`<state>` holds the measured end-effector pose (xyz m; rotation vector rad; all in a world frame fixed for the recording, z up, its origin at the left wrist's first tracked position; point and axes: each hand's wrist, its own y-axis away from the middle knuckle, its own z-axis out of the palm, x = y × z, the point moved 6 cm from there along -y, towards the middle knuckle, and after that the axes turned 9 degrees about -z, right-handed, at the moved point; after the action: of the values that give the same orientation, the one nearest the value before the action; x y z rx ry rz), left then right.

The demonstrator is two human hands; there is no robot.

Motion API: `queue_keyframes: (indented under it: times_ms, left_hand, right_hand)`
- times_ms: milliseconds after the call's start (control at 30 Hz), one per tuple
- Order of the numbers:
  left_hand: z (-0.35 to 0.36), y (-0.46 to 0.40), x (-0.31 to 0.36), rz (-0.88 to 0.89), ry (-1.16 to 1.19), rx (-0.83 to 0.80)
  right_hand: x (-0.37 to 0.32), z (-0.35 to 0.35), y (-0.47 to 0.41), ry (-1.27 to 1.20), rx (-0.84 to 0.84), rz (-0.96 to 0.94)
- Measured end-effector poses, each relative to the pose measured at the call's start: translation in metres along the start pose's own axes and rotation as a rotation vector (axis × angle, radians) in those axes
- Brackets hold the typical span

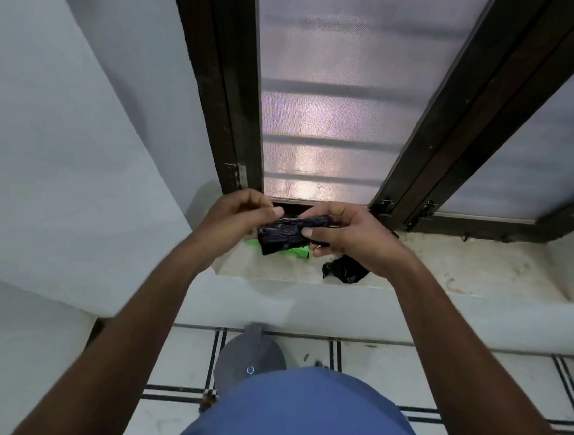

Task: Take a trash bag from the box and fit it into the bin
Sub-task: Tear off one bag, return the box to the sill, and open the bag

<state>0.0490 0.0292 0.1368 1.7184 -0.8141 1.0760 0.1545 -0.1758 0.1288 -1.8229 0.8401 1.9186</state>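
Both hands meet above a pale stone window sill. The right hand pinches a folded black plastic trash bag between thumb and curled fingers, gripping its right end. The left hand has its fingers curled, and its fingertips meet the left end of the same bag. The bag hangs in the air just over the sill, still tightly folded. Under it, lying on the sill, is a bright green plastic item, mostly hidden. Just right of that, below the right hand, sits a crumpled black plastic wad. Behind stands a dark-framed frosted window. Down on the tiled floor stands a grey round bin, partly hidden by the person's blue shirt.
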Motion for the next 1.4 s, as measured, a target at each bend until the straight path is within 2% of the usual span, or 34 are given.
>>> queue_keyframes:
  times_ms: [167,300,367,467,533,567,633,700,800,967,1033,1167,1267,1400]
  left_hand:
    - [0.021,-0.009,-0.005,-0.025,-0.292,-0.254]
    - [0.017,-0.011,-0.008,-0.002,-0.306,-0.180]
    - [0.016,-0.015,-0.018,-0.088,-0.296,-0.202]
    - [0.022,-0.016,-0.036,-0.263,-0.203,-0.364]
    - [0.030,-0.011,-0.044,-0.305,-0.196,-0.485]
    - [0.031,-0.009,-0.049,-0.303,-0.195,-0.491]
    - [0.028,-0.009,-0.063,-0.299,-0.208,-0.431]
    - [0.020,-0.010,-0.085,-0.336,-0.239,-0.333]
    - [0.008,-0.006,-0.107,-0.433,-0.220,-0.201]
    - [-0.001,0.011,-0.114,-0.563,0.073,-0.032]
    - [-0.007,0.015,-0.113,-0.528,0.119,0.012]
    - [-0.018,0.023,-0.098,-0.322,0.016,0.133]
    - [-0.024,0.022,-0.076,-0.144,-0.123,0.296]
    - [-0.019,0.017,-0.040,0.090,-0.328,0.582]
  right_hand:
    - [-0.007,0.004,-0.005,0.003,-0.094,0.000]
    - [-0.002,0.005,-0.016,0.018,-0.123,-0.011]
    - [0.003,0.007,-0.021,0.019,-0.132,0.011]
    - [0.007,0.012,-0.029,0.038,-0.168,0.039]
    - [0.011,0.014,-0.034,0.084,-0.206,0.050]
    - [0.016,0.013,-0.038,0.131,-0.212,0.062]
    - [0.028,0.007,-0.052,0.317,-0.177,0.064]
    - [0.046,0.000,-0.073,0.611,-0.125,0.023]
    - [0.074,0.014,-0.103,0.995,-0.184,-0.028]
    - [0.108,0.056,-0.127,1.370,-0.301,-0.131]
    - [0.112,0.058,-0.129,1.376,-0.282,-0.173]
    - [0.101,0.047,-0.119,0.993,-0.152,-0.231]
    - [0.101,0.037,-0.107,0.806,-0.097,-0.249]
    - [0.109,0.033,-0.098,0.760,-0.061,-0.263]
